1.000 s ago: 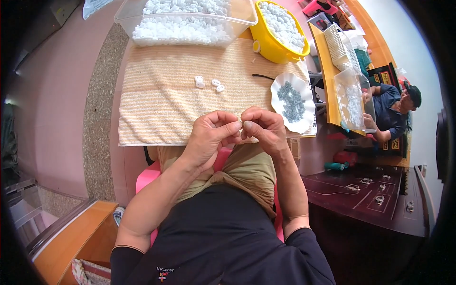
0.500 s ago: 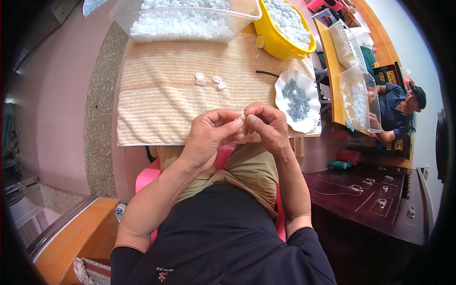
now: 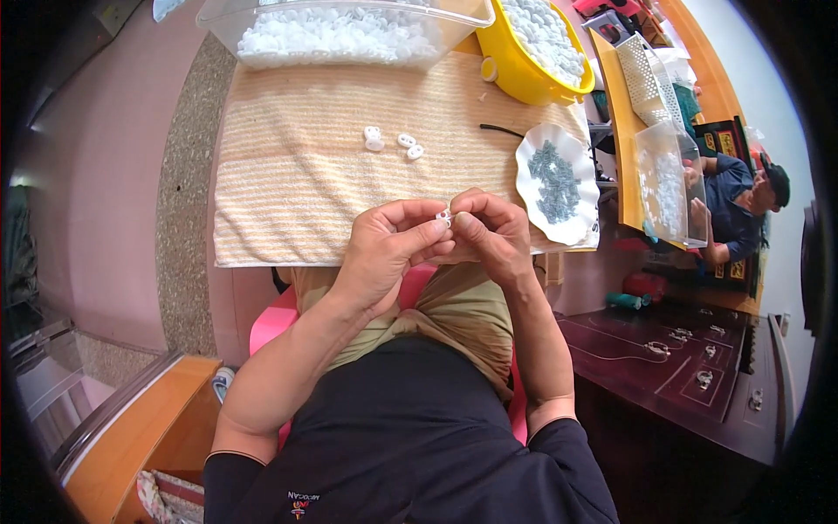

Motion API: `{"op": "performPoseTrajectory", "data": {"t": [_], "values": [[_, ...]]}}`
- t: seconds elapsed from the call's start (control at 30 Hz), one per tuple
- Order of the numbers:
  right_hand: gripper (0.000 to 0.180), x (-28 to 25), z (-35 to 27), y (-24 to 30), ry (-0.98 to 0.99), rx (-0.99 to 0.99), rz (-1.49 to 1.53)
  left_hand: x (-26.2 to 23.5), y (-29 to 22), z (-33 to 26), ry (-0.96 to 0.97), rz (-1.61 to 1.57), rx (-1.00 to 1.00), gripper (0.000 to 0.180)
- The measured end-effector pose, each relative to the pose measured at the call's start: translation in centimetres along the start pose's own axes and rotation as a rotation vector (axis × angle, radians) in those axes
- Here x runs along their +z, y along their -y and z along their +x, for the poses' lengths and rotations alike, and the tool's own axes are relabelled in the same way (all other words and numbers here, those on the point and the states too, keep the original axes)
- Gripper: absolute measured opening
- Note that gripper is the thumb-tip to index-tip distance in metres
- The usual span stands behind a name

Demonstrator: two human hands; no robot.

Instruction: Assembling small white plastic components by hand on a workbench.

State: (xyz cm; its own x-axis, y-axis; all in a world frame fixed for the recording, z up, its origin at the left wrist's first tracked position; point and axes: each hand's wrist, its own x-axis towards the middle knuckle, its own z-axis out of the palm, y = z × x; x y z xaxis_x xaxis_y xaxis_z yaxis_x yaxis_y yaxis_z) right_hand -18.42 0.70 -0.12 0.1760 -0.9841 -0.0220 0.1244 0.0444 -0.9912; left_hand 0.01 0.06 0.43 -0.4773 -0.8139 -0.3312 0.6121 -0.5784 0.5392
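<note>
Above the near edge of the towel, my left hand [image 3: 388,244] pinches a small white plastic piece with holes [image 3: 443,217] between thumb and forefinger. My right hand [image 3: 495,234] meets it from the other side, thumb and forefinger pressed together against the piece's edge; whatever lies between those fingertips is hidden. Farther off on the towel lie similar white pieces: a pair close together [image 3: 374,138], and two more ovals [image 3: 415,152] to their right. To the right of my hands stands a white scalloped dish [image 3: 583,225] holding many small grey-green parts [image 3: 554,182].
The striped towel [image 3: 279,175] covers the table. At its far side stand a clear tub [image 3: 218,22] and a yellow basin [image 3: 515,74], both full of white pieces. A black stick [image 3: 500,129] lies near the dish. At right, another person [image 3: 733,196] works over a clear bin [image 3: 698,223].
The white piece between my fingertips shows more clearly now. My hands keep nearly the same place, while the table and its things have shifted slightly in view.
</note>
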Motion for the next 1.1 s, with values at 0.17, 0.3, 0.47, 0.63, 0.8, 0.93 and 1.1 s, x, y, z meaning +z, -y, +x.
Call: {"op": "performPoseTrajectory", "data": {"t": [0.17,0.3,0.47,0.63,0.8,0.93,1.1], "values": [[0.009,0.06,0.07,-0.12,0.014,-0.019,-0.015,-0.02,0.03,0.02,-0.014,0.003,-0.003,0.019],[0.009,0.10,0.00,-0.11,0.017,-0.013,0.002,-0.05,0.09,0.05,-0.025,0.006,-0.010,0.019],[0.008,0.22,-0.04,0.00,0.014,0.000,0.022,-0.16,0.21,0.10,-0.022,0.005,-0.008,0.019],[0.008,0.12,-0.03,-0.10,0.015,-0.004,0.010,-0.10,0.27,0.08,-0.025,0.010,-0.003,0.019],[0.009,0.14,0.06,-0.05,0.026,-0.044,-0.115,-0.14,0.46,0.12,-0.044,0.031,0.003,0.019],[0.009,0.34,0.04,-0.04,0.023,-0.061,-0.143,-0.39,0.63,0.16,-0.039,0.065,-0.003,0.019],[0.010,0.44,-0.10,-0.07,0.014,-0.022,-0.087,-0.29,0.68,0.10,-0.050,0.057,0.000,0.019]]}}
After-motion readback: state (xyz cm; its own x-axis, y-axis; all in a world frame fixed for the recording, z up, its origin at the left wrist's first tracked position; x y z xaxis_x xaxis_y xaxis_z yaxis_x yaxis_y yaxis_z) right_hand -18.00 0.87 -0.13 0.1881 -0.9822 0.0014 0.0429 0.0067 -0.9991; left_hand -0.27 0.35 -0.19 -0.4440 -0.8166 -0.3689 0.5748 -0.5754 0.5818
